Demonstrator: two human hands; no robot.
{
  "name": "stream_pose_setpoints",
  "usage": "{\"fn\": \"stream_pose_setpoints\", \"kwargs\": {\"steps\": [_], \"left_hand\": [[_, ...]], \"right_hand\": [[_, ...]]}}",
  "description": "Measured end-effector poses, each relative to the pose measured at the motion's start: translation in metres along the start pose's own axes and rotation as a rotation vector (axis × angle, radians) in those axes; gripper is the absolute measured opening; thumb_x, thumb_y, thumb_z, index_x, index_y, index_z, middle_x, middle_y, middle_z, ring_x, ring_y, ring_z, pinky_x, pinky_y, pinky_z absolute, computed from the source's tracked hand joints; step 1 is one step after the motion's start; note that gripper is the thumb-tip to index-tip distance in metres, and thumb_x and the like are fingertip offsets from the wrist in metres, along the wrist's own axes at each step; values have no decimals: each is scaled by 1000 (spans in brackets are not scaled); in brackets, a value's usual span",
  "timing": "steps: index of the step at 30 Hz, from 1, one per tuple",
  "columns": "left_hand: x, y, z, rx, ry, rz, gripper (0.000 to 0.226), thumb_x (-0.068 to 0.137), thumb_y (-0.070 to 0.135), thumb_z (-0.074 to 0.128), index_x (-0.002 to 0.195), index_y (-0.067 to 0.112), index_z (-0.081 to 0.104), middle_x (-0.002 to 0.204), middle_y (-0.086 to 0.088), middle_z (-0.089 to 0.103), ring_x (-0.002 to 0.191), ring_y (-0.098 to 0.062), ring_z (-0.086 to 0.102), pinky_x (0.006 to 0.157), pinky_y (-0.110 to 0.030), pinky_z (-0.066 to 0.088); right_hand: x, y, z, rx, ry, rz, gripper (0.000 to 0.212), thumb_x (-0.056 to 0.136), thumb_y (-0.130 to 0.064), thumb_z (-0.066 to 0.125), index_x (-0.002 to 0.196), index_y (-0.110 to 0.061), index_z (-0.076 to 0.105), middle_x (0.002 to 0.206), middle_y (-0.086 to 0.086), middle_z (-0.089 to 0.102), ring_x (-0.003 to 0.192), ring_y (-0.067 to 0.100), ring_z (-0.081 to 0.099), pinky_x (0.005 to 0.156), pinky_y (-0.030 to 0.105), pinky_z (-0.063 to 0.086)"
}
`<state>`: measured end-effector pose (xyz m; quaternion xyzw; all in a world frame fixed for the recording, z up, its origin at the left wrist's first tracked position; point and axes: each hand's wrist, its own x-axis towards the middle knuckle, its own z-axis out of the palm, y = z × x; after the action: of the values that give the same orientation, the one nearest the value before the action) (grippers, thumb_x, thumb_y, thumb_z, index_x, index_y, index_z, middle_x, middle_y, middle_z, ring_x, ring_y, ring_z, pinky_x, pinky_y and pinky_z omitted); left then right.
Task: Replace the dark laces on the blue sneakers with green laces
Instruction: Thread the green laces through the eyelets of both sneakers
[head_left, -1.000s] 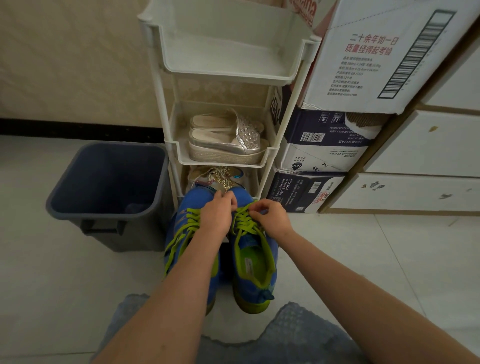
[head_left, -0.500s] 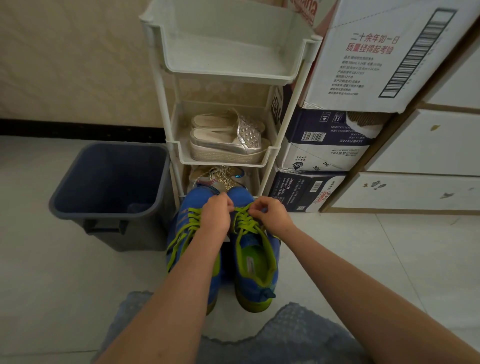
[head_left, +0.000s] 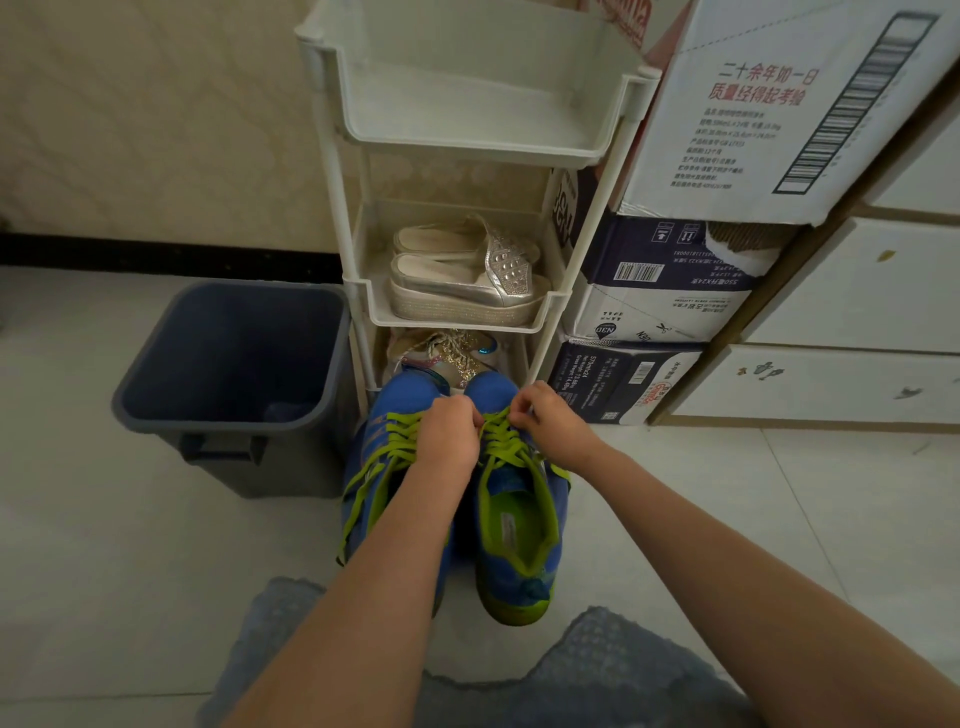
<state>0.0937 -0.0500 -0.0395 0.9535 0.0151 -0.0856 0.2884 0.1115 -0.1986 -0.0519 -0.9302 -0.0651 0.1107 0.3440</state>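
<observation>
On the head camera, the left hand (head_left: 449, 431) has its grip closed, fingers curled down onto the green laces (head_left: 501, 447) at the toe end of the lacing, though the back of the hand hides the fingertips. The right hand (head_left: 553, 423) has a tight grip, thumb and forefinger pinching the same lace from the other side. The blue sneakers (head_left: 511, 480) stand side by side on the pale tiled floor (head_left: 130, 545), toes against the foot of the white plastic rack (head_left: 467, 150). Both are threaded with flat green lace and have green linings and heels. I see mesh-like blue uppers. A grey plastic bin (head_left: 228, 353) stands beside the rack, and printed cartons (head_left: 660, 291) are stacked on its other side. Compared with half a second ago, both hands hold the same spot and the sneakers have not shifted.
</observation>
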Motion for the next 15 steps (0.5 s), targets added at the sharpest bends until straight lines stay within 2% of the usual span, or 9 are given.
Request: {"fn": "stream_pose_setpoints", "kwargs": {"steps": [2,4,6,9,12,15], "left_hand": [[-1,0,0,33,13,-7,26,88,0,50,96,9,73,106,-14,67,97,-30,62,78,-36,49],[-1,-1,0,27,13,-11,27,87,-1,49,94,8,74,101,-13,69,93,-30,63,76,-35,50],[0,0,0,22,5,-4,28,87,-2,50,93,8,75,101,-13,69,94,-30,63,76,-34,50],[1,1,0,-18,-5,-9,26,90,1,51,99,9,75,107,-12,69,100,-29,63,85,-34,51],[2,0,-2,-73,-29,-3,21,92,8,56,104,7,73,110,-10,70,103,-26,62,94,-34,49],[1,-2,-5,-115,-63,19,20,91,7,57,102,6,74,107,-11,70,99,-26,64,93,-36,50]], "right_hand": [[0,-5,1,-106,-9,-32,11,95,-8,50,87,-15,49,103,8,50,92,23,52,83,39,43],[-2,-9,0,-140,-23,-32,10,96,-10,48,88,-16,47,106,8,51,93,23,52,82,39,42],[-4,-10,-4,1,-53,8,8,97,-8,46,90,-12,47,101,9,50,89,22,52,79,30,44],[-11,-12,-9,274,-136,86,3,99,-5,44,97,-5,46,76,3,46,65,10,43,51,9,40],[-10,-9,-11,327,-115,99,2,98,-4,46,96,-4,47,71,1,43,61,7,39,46,5,34],[-11,-9,-8,423,-120,125,2,98,-3,45,96,-4,47,71,2,43,60,8,38,45,9,35]]}}
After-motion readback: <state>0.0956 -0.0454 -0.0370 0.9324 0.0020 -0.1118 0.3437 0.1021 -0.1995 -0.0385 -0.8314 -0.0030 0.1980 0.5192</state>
